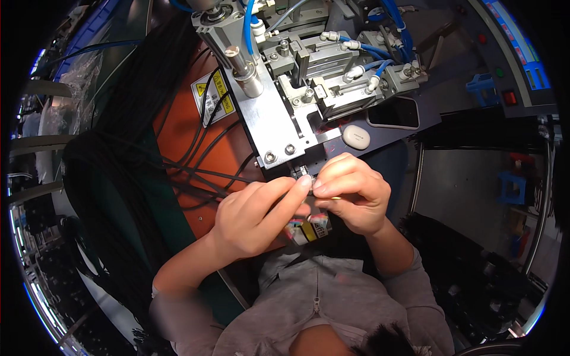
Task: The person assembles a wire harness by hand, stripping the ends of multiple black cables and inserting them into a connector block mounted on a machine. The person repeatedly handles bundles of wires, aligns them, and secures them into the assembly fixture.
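Observation:
My left hand [255, 216] and my right hand [353, 193] meet at the front edge of a metal fixture [276, 133]. Both are closed in a pinch, thumb against fingers, around something small that the fingertips mostly cover. A small metallic piece [304, 172] shows just beyond the left fingertips; I cannot tell whether it belongs to the fixture. Something thin and yellowish, like a wire, sticks out by the right thumb. Below the hands are coloured wire ends [295, 225] and a yellow-and-black label [317, 228]. Black cables [202, 172] run in from the left toward my left hand.
Pneumatic cylinders [350, 77] with blue air hoses [407, 44] stand behind the fixture. A beige rounded case [356, 137] and a phone [393, 113] lie to the right. A thick bundle of black cables [107, 148] hangs left. A lit screen [522, 44] stands far right.

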### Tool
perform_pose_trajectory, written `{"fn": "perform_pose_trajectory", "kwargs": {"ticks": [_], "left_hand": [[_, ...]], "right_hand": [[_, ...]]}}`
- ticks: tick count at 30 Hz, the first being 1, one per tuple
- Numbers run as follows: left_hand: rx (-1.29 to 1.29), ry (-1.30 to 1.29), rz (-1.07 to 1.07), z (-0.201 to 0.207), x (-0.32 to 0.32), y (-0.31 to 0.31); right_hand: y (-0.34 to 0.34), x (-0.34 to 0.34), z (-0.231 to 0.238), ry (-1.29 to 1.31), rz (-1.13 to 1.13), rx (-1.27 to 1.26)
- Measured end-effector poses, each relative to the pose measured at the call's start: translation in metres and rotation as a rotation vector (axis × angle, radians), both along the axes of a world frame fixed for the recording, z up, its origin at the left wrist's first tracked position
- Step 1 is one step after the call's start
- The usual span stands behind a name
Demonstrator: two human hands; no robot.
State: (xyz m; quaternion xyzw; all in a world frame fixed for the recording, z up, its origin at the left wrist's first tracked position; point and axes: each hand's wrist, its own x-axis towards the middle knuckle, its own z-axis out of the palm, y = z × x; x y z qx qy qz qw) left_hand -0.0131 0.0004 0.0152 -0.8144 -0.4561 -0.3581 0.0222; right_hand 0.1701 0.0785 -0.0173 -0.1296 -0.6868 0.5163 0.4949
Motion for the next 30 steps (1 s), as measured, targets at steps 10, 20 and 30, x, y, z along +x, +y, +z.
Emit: {"fn": "perform_pose_trajectory", "kwargs": {"ticks": [10, 20, 30], "left_hand": [[0.021, -0.166, 0.089, -0.013, 0.005, 0.001], [0.042, -0.178, 0.098, -0.018, 0.009, 0.002], [-0.011, -0.154, 0.082, -0.017, 0.010, 0.003]], "right_hand": [[-0.013, -0.020, -0.005, 0.029, -0.156, -0.134], [-0.010, -0.017, 0.009, 0.005, -0.046, -0.473], [-0.008, -0.008, 0.009, -0.071, 0.024, -0.611]]}}
